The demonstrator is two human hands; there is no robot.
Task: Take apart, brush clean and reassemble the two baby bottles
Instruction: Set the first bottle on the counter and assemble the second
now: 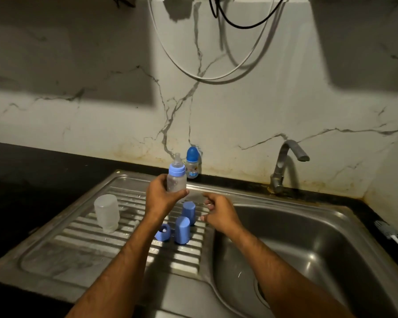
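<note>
Fingers of the left hand (160,195) curl round the clear body of a baby bottle (176,177), thumb across its front, holding it upright above the ribbed drainboard (90,239) of a steel sink (319,237); this bottle wears its blue collar and a clear teat but no cap. Just to its right, the right hand (218,213) hovers with loosely bent fingers that hold nothing, apart from the bottle and above the edge between drainboard and basin. On the drainboard below the hands stand two blue caps, the nearer cap (182,230) and the farther cap (189,212) close together, with a loose blue collar ring (163,232) lying tilted just left of the nearer one. Well to the left on the drainboard, a clear bottle body (106,213) stands mouth down. A second baby bottle (192,162), fully put together with its blue cap on, stands upright on the dark desk (44,171) against the marbled wall, just behind the held one. A bent steel tap (285,164) rises behind the basin, and a bottle brush (391,236) with a white handle lies on the desk at the sink's right edge. White and black cables (205,74) hang in loops on the wall above.
</note>
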